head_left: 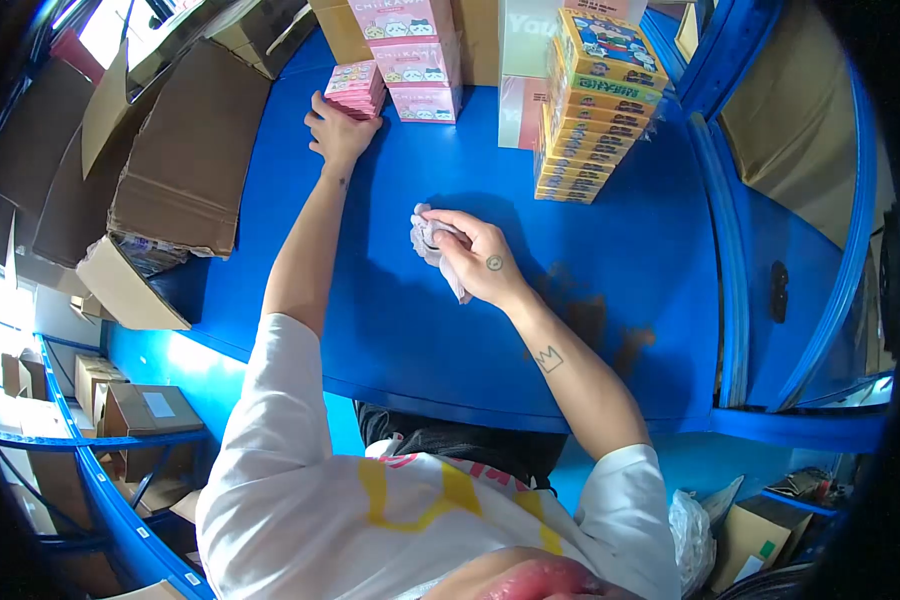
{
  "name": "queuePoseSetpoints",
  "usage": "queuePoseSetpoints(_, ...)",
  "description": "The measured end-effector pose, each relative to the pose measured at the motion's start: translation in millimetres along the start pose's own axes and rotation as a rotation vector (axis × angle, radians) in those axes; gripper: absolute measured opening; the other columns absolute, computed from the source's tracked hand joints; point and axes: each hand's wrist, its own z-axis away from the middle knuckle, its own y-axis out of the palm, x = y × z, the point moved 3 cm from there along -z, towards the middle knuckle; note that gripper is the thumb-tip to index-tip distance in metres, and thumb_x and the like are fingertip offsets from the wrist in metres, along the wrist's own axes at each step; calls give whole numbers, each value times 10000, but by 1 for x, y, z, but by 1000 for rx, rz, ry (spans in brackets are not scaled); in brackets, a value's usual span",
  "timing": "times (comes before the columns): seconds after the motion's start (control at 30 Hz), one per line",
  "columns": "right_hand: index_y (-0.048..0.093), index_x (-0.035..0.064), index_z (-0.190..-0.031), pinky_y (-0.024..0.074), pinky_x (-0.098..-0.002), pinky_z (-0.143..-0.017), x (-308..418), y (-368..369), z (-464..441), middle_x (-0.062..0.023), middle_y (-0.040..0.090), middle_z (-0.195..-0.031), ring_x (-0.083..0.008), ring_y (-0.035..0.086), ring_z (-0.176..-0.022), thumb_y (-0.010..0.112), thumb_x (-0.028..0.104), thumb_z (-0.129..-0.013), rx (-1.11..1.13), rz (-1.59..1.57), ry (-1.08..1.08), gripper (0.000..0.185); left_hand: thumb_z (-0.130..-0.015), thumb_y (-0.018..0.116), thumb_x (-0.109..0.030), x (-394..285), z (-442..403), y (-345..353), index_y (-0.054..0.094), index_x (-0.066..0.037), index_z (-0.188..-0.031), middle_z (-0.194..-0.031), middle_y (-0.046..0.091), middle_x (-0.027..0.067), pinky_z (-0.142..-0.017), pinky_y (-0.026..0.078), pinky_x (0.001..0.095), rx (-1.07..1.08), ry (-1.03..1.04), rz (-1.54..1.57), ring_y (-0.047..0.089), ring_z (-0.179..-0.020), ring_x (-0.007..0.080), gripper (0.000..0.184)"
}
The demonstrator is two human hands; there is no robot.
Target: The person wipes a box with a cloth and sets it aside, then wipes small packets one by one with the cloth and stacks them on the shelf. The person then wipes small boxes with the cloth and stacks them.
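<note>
L arm (pixel 308 250) extd fwd, L hand (pixel 341 136) splayed | R arm (pixel 582 375) bent, R hand (pixel 485 260) curled

1. A blue tabletop (pixel 400 340), marked by brown stains (pixel 585 318), fills the centre of the room.
2. Glossy light-blue floor (pixel 165 350) catches a white glare off the tabletop's left side.
3. Blue shelving (pixel 95 480) at lower left bears cardboard boxes (pixel 155 420), near a pale wall (pixel 65 322).
4. Strong white light (pixel 0 300) floods the far left, its source washed out.
5. Blue uprights (pixel 732 260) line the tabletop's right side.
</note>
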Motion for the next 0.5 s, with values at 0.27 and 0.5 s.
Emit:
queuePoseSetpoints(0.27,638,-45,-1165,553,-249,-692,0,-1,1,-143,672,-1179,-175,663,-803,557,0,-890,1,-12,5,290,-637,865,-393,1,-1,6,198,-34,-1445,-1336,364,278,-966,348,575,-2,13,1,483,-1155,455,1107)
queuePoseSetpoints(0.5,638,-41,-1166,557,-256,-700,-1,1,-1,-135,674,-1177,-182,668,-832,553,14,-895,16,-11,9,289,-639,855,-370,3,0,-2,203,-32,-1443,-1362,343,289,-966,346,589,21,3,-7,480,-1163,455,1089)
